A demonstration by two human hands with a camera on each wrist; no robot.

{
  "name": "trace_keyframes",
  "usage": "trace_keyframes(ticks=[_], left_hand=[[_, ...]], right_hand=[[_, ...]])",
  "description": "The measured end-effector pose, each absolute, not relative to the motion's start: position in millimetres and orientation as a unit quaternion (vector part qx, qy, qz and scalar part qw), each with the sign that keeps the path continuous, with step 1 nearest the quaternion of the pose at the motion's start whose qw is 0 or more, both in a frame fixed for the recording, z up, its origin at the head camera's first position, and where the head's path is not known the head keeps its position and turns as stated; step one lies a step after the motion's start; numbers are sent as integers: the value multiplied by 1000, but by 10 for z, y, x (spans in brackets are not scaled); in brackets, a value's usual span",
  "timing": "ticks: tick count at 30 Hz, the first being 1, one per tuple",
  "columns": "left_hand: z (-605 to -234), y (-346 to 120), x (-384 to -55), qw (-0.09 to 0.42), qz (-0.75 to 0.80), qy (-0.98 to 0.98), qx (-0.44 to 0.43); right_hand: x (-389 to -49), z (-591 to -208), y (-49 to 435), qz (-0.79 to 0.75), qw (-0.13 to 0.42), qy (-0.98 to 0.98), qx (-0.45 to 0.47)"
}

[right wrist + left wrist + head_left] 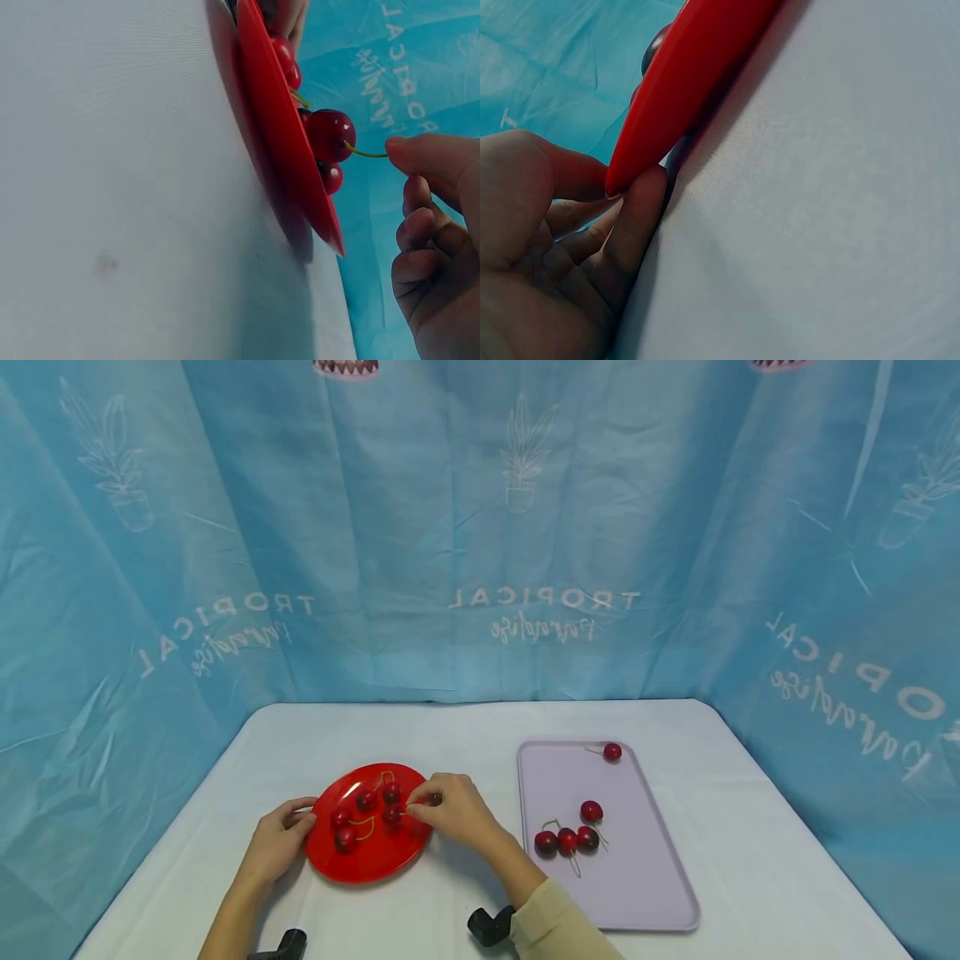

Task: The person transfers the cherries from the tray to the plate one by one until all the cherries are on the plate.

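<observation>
A red plate (367, 864) stands on the left half of the table with several dark red cherries on it. My left hand (275, 843) pinches its left rim, and in the left wrist view a fingertip lies under the edge. At the plate's right side my right hand (455, 810) pinches the thin green stem of a cherry (330, 135). That cherry is at the plate's surface, close to other cherries; whether it touches the plate I cannot tell. A pair of cherries (345, 838) with curved stems lies nearer the left hand.
To the right, a pale purple tray (637, 885) holds several cherries (567, 841) grouped near its left side and a single cherry (612, 752) at its far edge. A white cloth (465, 735) covers the table, and a blue printed curtain (420, 527) hangs behind and at both sides.
</observation>
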State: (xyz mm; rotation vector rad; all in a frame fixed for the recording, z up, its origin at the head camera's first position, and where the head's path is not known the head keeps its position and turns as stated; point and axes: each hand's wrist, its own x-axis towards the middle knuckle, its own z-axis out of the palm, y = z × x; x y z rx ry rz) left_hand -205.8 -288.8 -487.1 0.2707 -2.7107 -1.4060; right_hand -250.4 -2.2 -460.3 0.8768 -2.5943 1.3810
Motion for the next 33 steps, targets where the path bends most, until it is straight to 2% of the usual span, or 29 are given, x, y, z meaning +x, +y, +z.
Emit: trace_keyframes(ticks=[33], left_hand=[[-4806,-2850,-2042,43,-466,-880,83]], right_hand=[[-2598,-4721,-319,417,-1,-875,245]])
